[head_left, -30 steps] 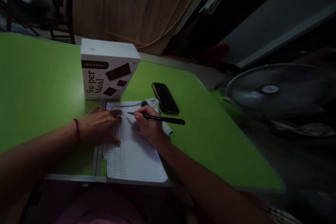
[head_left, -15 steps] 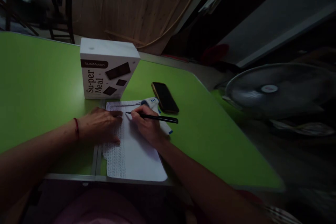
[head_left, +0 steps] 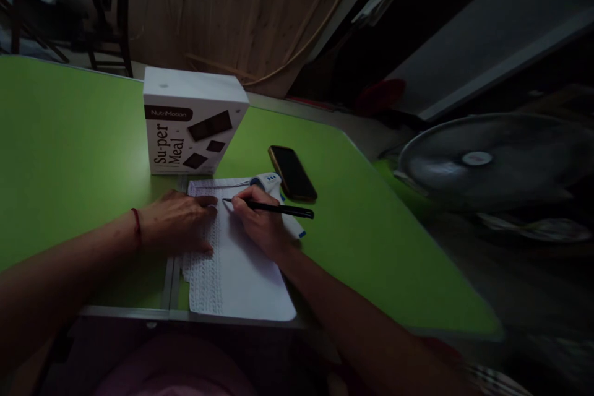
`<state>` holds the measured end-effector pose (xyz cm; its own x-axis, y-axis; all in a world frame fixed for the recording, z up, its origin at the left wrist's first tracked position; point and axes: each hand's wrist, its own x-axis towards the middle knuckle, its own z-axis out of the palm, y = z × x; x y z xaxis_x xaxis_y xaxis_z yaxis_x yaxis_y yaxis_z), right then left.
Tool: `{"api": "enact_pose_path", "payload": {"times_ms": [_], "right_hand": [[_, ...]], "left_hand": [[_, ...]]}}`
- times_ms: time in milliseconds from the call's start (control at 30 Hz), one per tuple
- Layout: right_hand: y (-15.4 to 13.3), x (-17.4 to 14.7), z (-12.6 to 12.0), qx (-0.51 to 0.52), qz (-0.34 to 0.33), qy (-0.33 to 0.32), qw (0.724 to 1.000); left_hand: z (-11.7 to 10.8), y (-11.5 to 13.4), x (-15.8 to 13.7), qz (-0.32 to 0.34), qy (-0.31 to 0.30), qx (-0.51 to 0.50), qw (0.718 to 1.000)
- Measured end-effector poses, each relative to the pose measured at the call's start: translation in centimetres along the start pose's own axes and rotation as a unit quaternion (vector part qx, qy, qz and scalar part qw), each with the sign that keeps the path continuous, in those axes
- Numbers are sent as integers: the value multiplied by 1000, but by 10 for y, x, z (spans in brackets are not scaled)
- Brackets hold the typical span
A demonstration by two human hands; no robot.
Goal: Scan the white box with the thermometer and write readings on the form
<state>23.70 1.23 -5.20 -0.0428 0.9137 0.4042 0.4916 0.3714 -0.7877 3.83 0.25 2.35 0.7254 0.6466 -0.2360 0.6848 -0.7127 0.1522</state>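
Observation:
A sheet of paper (head_left: 250,284) lies on the green table, with rows of handwriting down its left side and a blank right side. My right hand (head_left: 260,223) is closed round a black pen (head_left: 288,209), whose tip is at the paper near the end of the writing. Spread over the paper's left part is my left hand (head_left: 180,219), fingers apart, holding nothing. Partly hidden behind my right hand is a white and blue device (head_left: 268,180), like a handheld thermometer, on the sheet's upper right.
A white NutriMotion box (head_left: 195,117) stands upright beyond the paper. A dark phone (head_left: 293,173) lies to its right on the green table (head_left: 380,260). Past the table's right edge is a round fan (head_left: 482,161). A chair (head_left: 109,31) stands at the far left.
Both hands stay almost where they were. The pen's rear end has shifted very slightly, and the whole view has moved a few pixels.

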Motion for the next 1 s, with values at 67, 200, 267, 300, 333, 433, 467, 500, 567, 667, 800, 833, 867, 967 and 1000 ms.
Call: {"api": "enact_pose_path", "payload": {"times_ms": [67, 200, 267, 300, 333, 433, 467, 500, 567, 667, 800, 833, 867, 967, 1000], "right_hand": [[1, 0, 1, 4, 1, 2, 1000], [2, -2, 2, 17, 14, 18, 1000], [3, -2, 3, 17, 20, 31, 999], [3, -2, 3, 15, 21, 35, 999], [3, -2, 3, 11, 20, 35, 999], [3, -1, 3, 7, 17, 29, 999], [2, -1, 3, 8, 17, 28, 999], [2, -1, 3, 10, 16, 25, 1000], [1, -1, 2, 13, 14, 18, 1000], [1, -1, 1, 16, 17, 5, 1000], [1, -1, 1, 24, 34, 5, 999], [1, -1, 1, 23, 34, 7, 999], [1, -1, 1, 22, 34, 7, 999], [0, -1, 1, 25, 35, 14, 999], [0, -1, 1, 26, 36, 18, 999]], "left_hand": [[0, 0, 0, 0, -2, 1, 1000], [1, -1, -1, 5, 7, 3, 1000], [2, -1, -1, 6, 9, -3, 1000], [2, -1, -1, 6, 9, -5, 1000], [3, -1, -1, 5, 8, -5, 1000], [3, -1, 0, 3, 10, -3, 1000], [3, -1, 0, 3, 10, -2, 1000], [3, -1, 0, 4, 9, -2, 1000], [2, -1, 0, 3, 7, -4, 1000], [0, 0, -1, -1, 4, -3, 1000], [0, 0, -1, 0, -1, 4, 1000], [0, -1, -1, 1, -1, 5, 1000], [0, -1, -1, 1, 0, 5, 1000], [1, -1, -2, 3, 2, 2, 1000], [1, -1, -2, 4, 3, 1, 1000]]}}
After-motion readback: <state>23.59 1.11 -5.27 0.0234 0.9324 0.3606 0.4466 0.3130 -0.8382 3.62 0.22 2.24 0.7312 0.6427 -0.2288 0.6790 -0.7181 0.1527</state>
